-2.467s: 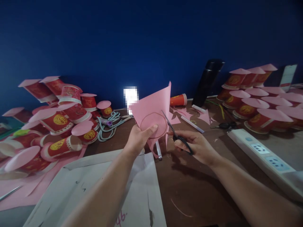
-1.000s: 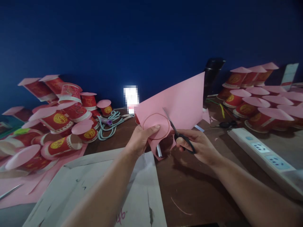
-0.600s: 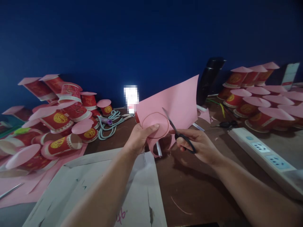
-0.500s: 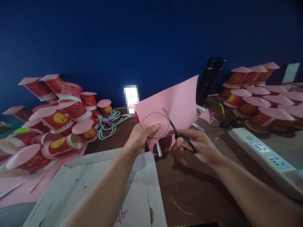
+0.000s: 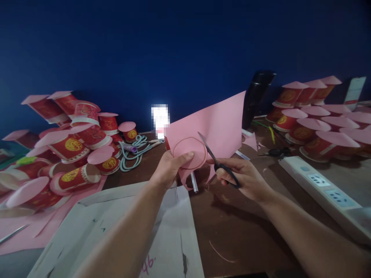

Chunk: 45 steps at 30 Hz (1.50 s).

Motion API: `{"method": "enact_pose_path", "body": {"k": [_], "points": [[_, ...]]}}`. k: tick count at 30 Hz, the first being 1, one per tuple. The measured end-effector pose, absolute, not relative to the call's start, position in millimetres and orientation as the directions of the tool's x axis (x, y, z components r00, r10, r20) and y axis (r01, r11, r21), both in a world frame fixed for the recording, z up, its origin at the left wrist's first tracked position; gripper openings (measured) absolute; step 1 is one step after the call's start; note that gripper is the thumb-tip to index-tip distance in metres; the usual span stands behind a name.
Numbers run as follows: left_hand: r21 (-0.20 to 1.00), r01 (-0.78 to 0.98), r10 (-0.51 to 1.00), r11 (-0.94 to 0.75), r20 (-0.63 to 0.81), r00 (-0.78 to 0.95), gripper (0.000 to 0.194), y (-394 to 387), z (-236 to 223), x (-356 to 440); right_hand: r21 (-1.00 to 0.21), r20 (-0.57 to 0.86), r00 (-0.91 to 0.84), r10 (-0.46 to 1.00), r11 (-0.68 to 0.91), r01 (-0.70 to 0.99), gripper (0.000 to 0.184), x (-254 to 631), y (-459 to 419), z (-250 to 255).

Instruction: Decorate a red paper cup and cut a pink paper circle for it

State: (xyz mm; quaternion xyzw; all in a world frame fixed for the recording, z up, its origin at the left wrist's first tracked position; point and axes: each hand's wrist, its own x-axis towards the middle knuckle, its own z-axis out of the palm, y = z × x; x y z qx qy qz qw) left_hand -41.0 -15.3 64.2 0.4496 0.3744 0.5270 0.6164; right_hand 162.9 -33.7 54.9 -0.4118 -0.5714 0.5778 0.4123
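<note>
- The left hand (image 5: 168, 172) grasps the pink paper (image 5: 222, 123) at its lower left, the thumb pressed flat on the front face inside a drawn circle (image 5: 181, 146); the other fingers are mostly hidden behind the sheet.
- The right hand (image 5: 243, 179) is closed around the black handles of the scissors (image 5: 211, 152), whose blades point up and to the left, across the right edge of the circle.
- The pink paper is held up above the brown table (image 5: 240, 235), between the hands and the dark blue wall (image 5: 185, 50). Its upper right corner rises highest, and its bottom edge is cut unevenly below the circle.
- Just below the paper, a whitish marker (image 5: 194, 183) lies on the table, partly covered by the sheet.
- Under the left forearm lies a large worn white board (image 5: 121, 227) with handwritten pink marks.
- On the left, red paper cups (image 5: 74, 146) topped with pink discs are heaped at various tilts; a pale blue cable (image 5: 127, 165) lies looped beside them, near a purple marker (image 5: 131, 149).
- On the right, more disc-topped cups (image 5: 315, 148) stand in rows and stacks behind a white power strip (image 5: 327, 197).
- A black bottle (image 5: 257, 96) stands by the wall, partly behind the paper, and pink scraps (image 5: 251, 141) lie near its base.
- At the far right, a phone (image 5: 355, 90) leans upright behind the cups.
</note>
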Motion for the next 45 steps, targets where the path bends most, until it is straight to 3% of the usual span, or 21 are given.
{"method": "enact_pose_path", "body": {"k": [45], "points": [[0.956, -0.291, 0.991, 0.031, 0.009, 0.135, 0.037, -11.5, 60.9, -46.2, -1.000, -0.004, -0.334, 0.943, -0.002, 0.008, 0.045, 167.1, -33.2, 54.8]]}}
